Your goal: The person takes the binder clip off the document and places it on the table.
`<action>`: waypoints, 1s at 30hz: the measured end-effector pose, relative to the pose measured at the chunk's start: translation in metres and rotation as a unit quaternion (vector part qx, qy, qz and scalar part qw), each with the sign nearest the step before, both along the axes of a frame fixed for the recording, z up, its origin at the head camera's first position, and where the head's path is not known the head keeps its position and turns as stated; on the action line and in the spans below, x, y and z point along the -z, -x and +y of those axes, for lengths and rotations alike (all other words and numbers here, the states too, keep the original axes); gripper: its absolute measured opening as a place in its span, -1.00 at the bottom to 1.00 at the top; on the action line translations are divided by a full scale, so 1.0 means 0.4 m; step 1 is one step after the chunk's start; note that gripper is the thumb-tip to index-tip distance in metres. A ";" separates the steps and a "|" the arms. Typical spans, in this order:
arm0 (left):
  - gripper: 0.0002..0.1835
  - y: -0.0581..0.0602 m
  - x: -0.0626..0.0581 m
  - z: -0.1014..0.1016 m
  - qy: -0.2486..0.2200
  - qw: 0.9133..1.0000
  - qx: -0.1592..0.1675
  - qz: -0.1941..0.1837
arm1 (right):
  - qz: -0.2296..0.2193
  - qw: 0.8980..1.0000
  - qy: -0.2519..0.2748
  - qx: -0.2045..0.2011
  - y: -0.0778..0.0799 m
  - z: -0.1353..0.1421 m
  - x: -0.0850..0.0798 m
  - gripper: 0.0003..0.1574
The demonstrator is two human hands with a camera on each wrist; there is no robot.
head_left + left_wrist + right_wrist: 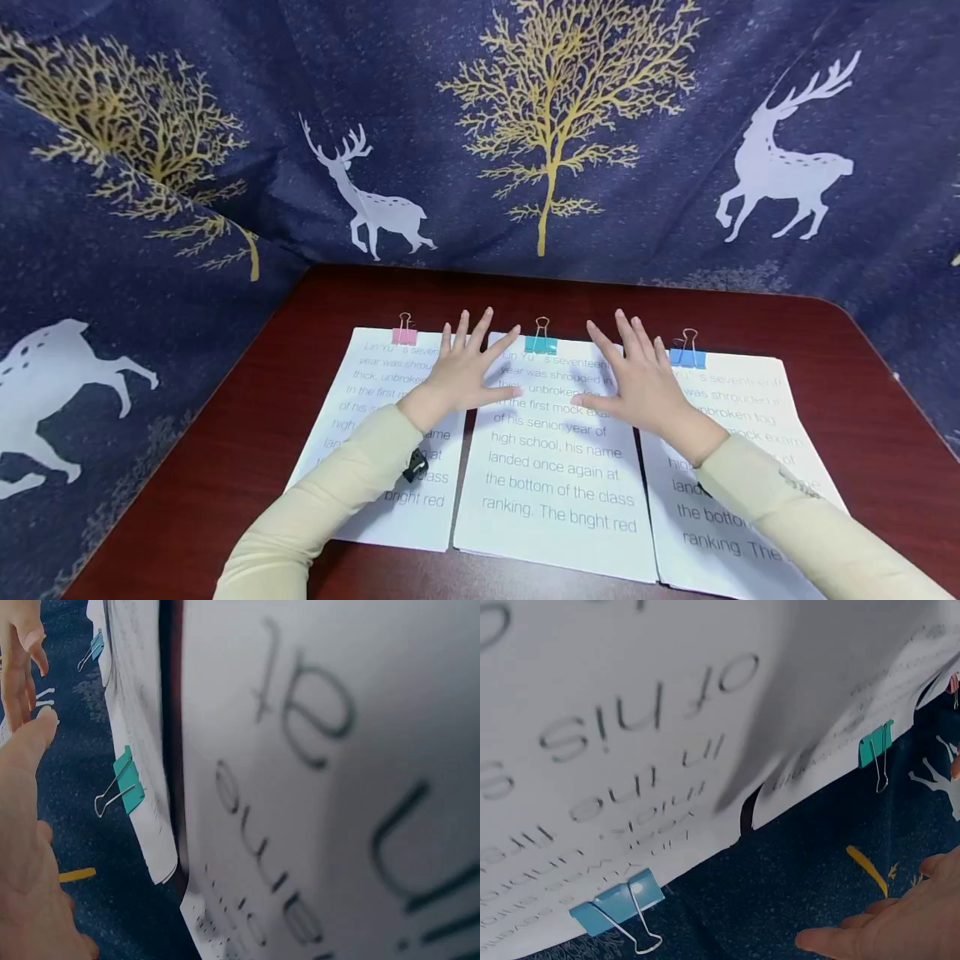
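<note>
Three stacks of printed paper lie side by side: a left stack with a pink binder clip, a middle stack with a teal binder clip, and a right stack with a blue binder clip. My left hand, fingers spread, hovers over the gap between left and middle stacks. Fingers also spread, my right hand hovers over the border of middle and right stacks. Neither holds anything. In the wrist views, the left hand and right hand appear apart from the paper.
The stacks lie on a dark red-brown table with rounded far corners. Behind it hangs a navy cloth printed with gold trees and white deer. A small black device sits at the left wrist.
</note>
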State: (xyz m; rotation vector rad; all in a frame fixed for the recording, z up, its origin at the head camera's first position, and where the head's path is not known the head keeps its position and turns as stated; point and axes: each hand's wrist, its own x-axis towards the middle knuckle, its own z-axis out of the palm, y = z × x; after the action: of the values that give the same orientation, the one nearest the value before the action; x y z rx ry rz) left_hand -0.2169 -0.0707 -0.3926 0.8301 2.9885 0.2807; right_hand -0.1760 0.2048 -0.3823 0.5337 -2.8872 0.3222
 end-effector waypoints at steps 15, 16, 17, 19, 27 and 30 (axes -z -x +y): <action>-0.14 0.052 -0.046 0.006 -0.102 0.994 0.006 0.036 | -0.099 0.988 0.115 -0.013 0.059 -0.008 -0.081 0.19; -0.14 0.058 -0.049 0.007 -0.109 0.993 0.003 0.032 | -0.105 0.987 0.119 -0.013 0.065 -0.007 -0.084 0.18; -0.14 0.064 -0.051 0.007 -0.116 0.993 0.001 0.028 | -0.110 0.986 0.122 -0.013 0.071 -0.007 -0.087 0.17; -0.13 0.077 -0.053 0.006 -0.129 0.992 -0.001 0.019 | -0.120 0.984 0.132 -0.011 0.084 -0.008 -0.093 0.13; -0.15 0.127 -0.063 0.015 -0.165 0.985 -0.016 -0.051 | -0.162 0.970 0.184 -0.009 0.141 -0.015 -0.112 0.00; -0.20 0.140 -0.070 0.022 -0.167 0.984 -0.022 -0.066 | -0.182 0.962 0.203 -0.006 0.165 -0.022 -0.115 -0.08</action>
State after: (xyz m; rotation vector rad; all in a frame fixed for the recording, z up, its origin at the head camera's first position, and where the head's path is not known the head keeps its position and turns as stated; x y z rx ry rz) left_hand -0.2728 -0.0621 -0.3646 0.7328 2.8771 0.8219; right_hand -0.2421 0.1958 -0.3362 0.4558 -3.0225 1.0886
